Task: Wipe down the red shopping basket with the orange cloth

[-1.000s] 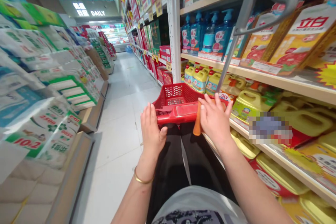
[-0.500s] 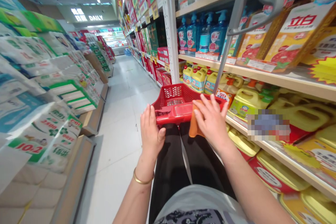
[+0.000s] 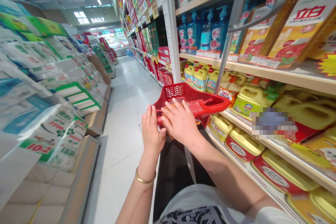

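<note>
In front of my legs is a red plastic shopping basket [image 3: 216,106] with a perforated wall. My left hand [image 3: 152,126] holds the left end of its near rim, fingers laid over it and thumb on the near side. Spread fingers of my right hand [image 3: 181,122] press an orange cloth [image 3: 172,137] onto the rim, close to my left hand. Most of the cloth is hidden under that hand. A grey loop handle [image 3: 236,3] on a metal pole rises at the basket's right side.
Shelves on the right hold yellow jugs [image 3: 246,101], blue pump bottles [image 3: 219,26] and boxed bottles [image 3: 301,28]. White paper packs [image 3: 60,136] are stacked at left. A tiled aisle [image 3: 123,91] runs ahead between them. One shelf patch is pixelated.
My right hand has slid left along the basket's rim with the orange cloth, up to my left hand. My left hand stays at the rim's left end.
</note>
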Action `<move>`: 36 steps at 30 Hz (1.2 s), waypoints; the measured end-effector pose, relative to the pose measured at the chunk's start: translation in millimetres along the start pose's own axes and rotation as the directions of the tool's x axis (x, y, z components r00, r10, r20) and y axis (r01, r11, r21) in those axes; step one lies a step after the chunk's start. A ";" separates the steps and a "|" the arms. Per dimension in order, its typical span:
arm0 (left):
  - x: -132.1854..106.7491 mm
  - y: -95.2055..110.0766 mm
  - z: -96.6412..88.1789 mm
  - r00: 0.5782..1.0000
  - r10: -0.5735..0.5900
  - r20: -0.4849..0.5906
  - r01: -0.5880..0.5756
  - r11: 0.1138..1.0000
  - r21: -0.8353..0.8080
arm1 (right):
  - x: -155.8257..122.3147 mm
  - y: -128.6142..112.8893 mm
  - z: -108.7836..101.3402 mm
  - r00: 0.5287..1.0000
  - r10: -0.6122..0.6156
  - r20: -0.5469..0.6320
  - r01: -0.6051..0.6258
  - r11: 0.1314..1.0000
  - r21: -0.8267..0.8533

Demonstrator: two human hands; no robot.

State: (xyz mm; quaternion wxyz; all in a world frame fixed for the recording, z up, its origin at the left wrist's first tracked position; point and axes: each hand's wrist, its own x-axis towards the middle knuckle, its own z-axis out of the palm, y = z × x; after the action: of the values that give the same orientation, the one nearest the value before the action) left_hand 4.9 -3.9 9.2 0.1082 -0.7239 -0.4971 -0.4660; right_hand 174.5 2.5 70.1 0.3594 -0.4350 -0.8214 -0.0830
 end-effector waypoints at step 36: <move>1.4 4.3 0.3 1.000 -0.024 -0.001 0.024 0.999 0.045 | -5.2 -1.3 -1.8 0.999 0.035 -0.026 -0.036 0.999 -0.021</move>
State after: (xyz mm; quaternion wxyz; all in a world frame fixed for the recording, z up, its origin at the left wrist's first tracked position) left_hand 8.7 -4.9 11.4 0.1190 -0.7151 -0.5164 -0.4559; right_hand 176.4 -2.5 68.1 0.3666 -0.4523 -0.8079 -0.0912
